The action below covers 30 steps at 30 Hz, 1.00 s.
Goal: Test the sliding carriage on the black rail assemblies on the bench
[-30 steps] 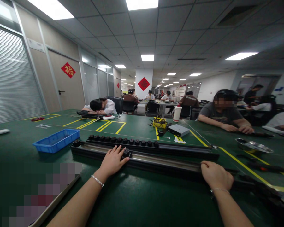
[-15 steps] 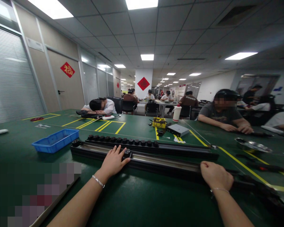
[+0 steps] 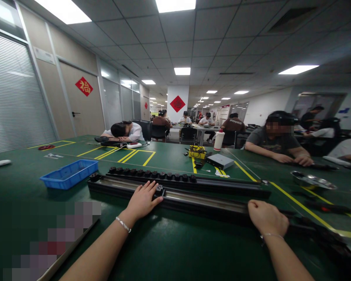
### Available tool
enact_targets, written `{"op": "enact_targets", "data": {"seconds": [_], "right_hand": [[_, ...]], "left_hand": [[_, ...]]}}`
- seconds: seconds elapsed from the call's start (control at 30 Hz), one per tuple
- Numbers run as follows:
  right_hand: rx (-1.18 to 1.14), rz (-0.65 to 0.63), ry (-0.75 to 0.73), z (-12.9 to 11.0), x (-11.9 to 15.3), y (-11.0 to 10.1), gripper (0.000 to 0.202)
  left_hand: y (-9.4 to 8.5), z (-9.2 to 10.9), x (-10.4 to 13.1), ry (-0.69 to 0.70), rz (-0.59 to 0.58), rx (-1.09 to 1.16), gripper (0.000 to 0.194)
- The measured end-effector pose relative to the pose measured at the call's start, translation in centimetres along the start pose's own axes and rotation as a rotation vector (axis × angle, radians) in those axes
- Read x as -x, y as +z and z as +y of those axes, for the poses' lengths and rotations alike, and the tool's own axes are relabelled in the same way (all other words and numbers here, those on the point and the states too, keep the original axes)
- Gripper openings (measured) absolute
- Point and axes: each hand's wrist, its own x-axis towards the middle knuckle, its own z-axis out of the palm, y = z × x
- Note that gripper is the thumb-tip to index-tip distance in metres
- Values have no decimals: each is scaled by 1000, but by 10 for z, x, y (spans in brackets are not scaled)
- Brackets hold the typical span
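Note:
A long black rail [image 3: 204,202] with a metallic channel lies across the green table in front of me. My left hand [image 3: 143,199] rests on it with fingers spread, touching a small black block [image 3: 159,190] that sits in the channel. Near the rail's right end my right hand [image 3: 267,217] is closed, its fingers curled out of sight; what they hold is hidden. Behind the first rail lies a second black rail [image 3: 234,186], with a row of several small black parts [image 3: 155,174] along its left part.
A blue tray [image 3: 68,174] stands at the left. Farther back are a grey box [image 3: 220,160], a yellow item with cables [image 3: 197,151] and a white bottle [image 3: 219,140]. A metal dish [image 3: 312,180] sits at the right, near a person leaning on the table.
My left hand and the small black block have shifted slightly to the right along the rail. My right hand has stayed in place.

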Motion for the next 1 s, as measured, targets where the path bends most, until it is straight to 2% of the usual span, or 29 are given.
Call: {"op": "enact_targets", "data": {"seconds": [0.2,0.47,1.0], "right_hand": [[30,-47,-1,-2,1,-3,44],[23,1,-24,-5,5,-3,40],[25,-13,-39,-7,5,-1,42]], "left_hand": [[0,2,-1,3,1,14,68],[3,2,-1,43,37,3,67],[1,6,0,44,17,12,72]]}}
